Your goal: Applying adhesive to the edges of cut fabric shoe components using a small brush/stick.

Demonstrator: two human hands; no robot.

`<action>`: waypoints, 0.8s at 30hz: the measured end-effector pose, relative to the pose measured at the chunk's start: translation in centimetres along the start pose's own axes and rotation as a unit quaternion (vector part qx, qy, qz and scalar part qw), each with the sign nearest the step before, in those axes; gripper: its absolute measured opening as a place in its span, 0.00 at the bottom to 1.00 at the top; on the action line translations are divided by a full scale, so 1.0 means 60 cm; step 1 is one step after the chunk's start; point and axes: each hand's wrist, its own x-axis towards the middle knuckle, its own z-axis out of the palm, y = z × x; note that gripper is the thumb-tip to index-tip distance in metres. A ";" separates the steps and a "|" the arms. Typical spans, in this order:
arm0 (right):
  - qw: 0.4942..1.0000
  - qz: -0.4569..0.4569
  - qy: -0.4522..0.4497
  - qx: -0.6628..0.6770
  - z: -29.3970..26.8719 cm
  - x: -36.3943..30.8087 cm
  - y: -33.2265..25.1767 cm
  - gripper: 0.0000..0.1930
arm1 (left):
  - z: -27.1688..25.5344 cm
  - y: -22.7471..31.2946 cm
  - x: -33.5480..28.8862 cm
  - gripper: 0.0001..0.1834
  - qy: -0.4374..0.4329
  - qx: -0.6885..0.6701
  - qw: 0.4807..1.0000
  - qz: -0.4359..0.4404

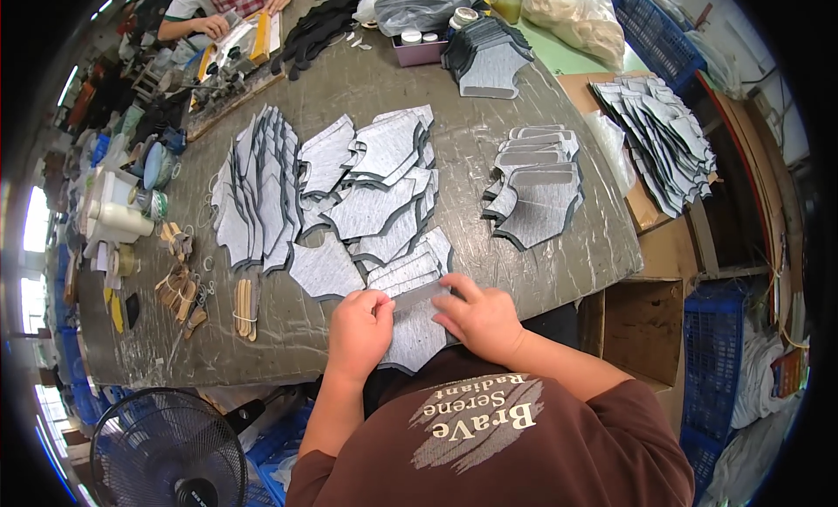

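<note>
At the far left of the worktable (524,271), a white bottle (118,217) stands among small tools, with bundles of flat wooden sticks (245,308) beside them. Right of these, grey fabric panels with dark edging (349,193) are fanned out in overlapping rows — these appear to be pieces laid out for handling; whether finished or waiting cannot be told.

The left hand (358,331) is closed in a narrow pinch on the left end of a thin grey strip (421,294), thumb and fingers gripping it. The right hand (478,319) presses the strip's right end down, fingers curled over it. The strip lies across a grey panel (415,337) at the near table edge, directly in front of the person.

Judged from the layout, work stands partway — one strip is being set on one panel, while a smaller stack of panels already bearing strips (537,184) rests to the right. Further right, a large fan of similar pieces (663,140) sits on a cardboard surface.

Materials: the panels are thin, flexible, heathered grey textile with irregular angular outlines; the tabletop is dull, scuffed and streaked. At the far left corner, another person's hands (214,23) work separately.
</note>
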 end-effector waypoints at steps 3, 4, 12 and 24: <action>0.997 0.072 0.023 0.018 -0.006 0.014 -0.009 0.14 | 0.004 -0.010 -0.007 0.04 0.028 -0.052 0.998 0.022; 0.996 0.082 0.019 0.032 -0.005 0.017 -0.009 0.13 | 0.005 -0.015 -0.008 0.04 0.029 -0.051 0.998 0.022; 0.974 0.139 0.046 0.173 0.005 0.028 0.005 0.06 | 0.007 -0.035 -0.017 0.07 0.009 -0.311 0.939 -0.147; 0.912 0.327 0.139 0.205 -0.160 0.040 0.131 0.06 | -0.040 -0.031 0.000 0.20 0.041 -0.458 0.886 -0.065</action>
